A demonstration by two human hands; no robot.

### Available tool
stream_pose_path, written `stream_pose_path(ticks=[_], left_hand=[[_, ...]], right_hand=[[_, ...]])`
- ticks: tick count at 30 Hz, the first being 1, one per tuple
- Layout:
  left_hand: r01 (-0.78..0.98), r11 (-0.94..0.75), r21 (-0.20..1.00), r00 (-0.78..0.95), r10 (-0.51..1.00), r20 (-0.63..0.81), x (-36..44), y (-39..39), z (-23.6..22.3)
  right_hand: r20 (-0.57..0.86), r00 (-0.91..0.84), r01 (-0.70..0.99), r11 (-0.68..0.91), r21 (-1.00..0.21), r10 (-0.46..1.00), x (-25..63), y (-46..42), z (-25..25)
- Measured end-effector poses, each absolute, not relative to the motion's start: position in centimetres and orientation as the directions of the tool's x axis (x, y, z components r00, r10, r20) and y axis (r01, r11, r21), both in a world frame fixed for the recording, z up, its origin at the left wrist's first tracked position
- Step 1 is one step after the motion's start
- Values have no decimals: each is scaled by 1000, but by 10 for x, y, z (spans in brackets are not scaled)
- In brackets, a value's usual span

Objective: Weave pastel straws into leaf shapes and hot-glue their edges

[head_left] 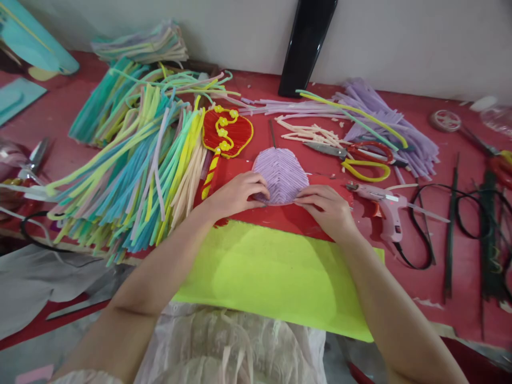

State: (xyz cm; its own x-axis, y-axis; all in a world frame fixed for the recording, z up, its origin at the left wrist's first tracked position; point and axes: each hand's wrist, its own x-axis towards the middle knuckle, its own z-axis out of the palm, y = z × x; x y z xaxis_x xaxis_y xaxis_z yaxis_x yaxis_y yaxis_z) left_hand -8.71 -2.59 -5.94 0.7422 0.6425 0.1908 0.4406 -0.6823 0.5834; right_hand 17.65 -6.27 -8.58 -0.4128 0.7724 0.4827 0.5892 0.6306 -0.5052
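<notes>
A round lilac piece made of pipe cleaners (280, 173) lies before me, its rows slanting to a middle line, with a thin dark stem pointing away from me. At its near left edge, my left hand (240, 194) has thumb and fingers closed on the rim. My right hand (330, 208) pinches the near right edge in the same way. Under the piece is a red sheet (304, 221). Just beyond my left hand rests a red fan-shaped piece (238, 133) with yellow trim, yellow flowers and a red-and-yellow twisted handle.
A big heap of coloured pipe cleaners (136, 176) covers the left side. Lilac pipe cleaners (380, 122) lie back right, near red-handled scissors (368, 153). A pink glue gun (386, 208) with a black cord is right of my hand. A yellow-green sheet (276, 272) overhangs the near edge.
</notes>
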Motion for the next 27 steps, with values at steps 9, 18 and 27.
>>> stream_pose_path(ticks=[9, 18, 27], left_hand=[[464, -690, 556, 754, 637, 161, -86, -26, -56], [462, -583, 668, 633, 744, 212, -89, -25, -64], [473, -612, 633, 686, 707, 171, -84, -22, -59]], right_hand=[[495, -409, 583, 637, -504, 766, 176, -63, -85], [456, -393, 595, 598, -536, 799, 176, -64, -86], [452, -389, 599, 593, -538, 803, 175, -64, -85]])
